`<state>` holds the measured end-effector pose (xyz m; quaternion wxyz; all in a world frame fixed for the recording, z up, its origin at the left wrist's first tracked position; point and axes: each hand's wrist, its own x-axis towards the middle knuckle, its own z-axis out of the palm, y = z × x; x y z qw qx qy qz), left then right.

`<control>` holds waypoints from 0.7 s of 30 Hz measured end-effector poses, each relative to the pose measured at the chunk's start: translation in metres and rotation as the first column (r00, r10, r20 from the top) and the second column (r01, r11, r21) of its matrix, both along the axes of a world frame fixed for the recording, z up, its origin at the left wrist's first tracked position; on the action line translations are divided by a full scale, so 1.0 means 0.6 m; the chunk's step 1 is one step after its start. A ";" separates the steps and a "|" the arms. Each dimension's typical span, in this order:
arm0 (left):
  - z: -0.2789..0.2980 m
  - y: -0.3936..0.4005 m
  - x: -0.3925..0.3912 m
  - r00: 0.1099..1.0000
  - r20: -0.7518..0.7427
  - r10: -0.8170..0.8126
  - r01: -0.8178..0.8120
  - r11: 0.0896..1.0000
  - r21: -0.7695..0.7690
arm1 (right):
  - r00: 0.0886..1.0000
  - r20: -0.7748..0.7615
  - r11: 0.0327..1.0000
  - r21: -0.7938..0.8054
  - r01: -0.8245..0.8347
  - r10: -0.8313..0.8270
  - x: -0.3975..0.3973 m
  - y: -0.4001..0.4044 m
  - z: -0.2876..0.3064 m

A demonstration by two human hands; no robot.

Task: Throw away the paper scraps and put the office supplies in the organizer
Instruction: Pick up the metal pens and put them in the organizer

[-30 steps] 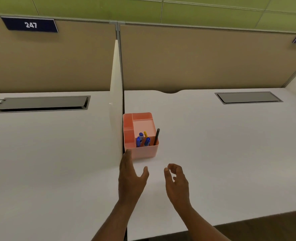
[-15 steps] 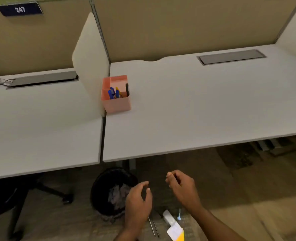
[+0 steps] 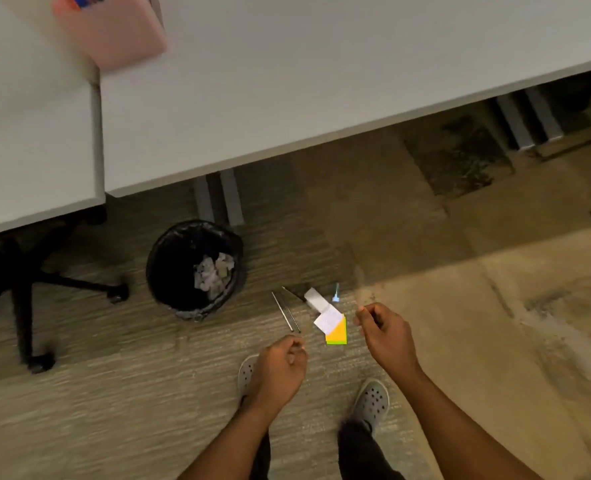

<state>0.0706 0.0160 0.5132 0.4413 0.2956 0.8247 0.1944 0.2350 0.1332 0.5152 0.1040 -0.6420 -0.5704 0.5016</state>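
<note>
Left hand (image 3: 280, 367) and right hand (image 3: 386, 336): both grips loosely curled, holding nothing. Just beyond, at 12 o'clock on the floor: sticky-note pad (image 3: 336, 335), paper scrap (image 3: 328, 321), white eraser (image 3: 315, 299), two thin rods (image 3: 286, 311). Bin (image 3: 194, 270) at 10 o'clock. Organizer (image 3: 114, 32) on desk (image 3: 322, 81), far at 11 o'clock. Step, as judged: floor pickup. Next move likely requires stooping, then sorting scrap to bin, supplies to organizer.

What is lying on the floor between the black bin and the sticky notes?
In the head view, two thin pens lie side by side on the carpet between the black bin and the sticky notes.
</note>
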 end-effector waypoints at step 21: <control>-0.805 0.021 -0.196 0.993 -0.110 -0.049 0.010 0.944 -0.329 | 0.718 0.369 0.792 -0.096 -0.603 0.591 -0.258 -0.051 -0.839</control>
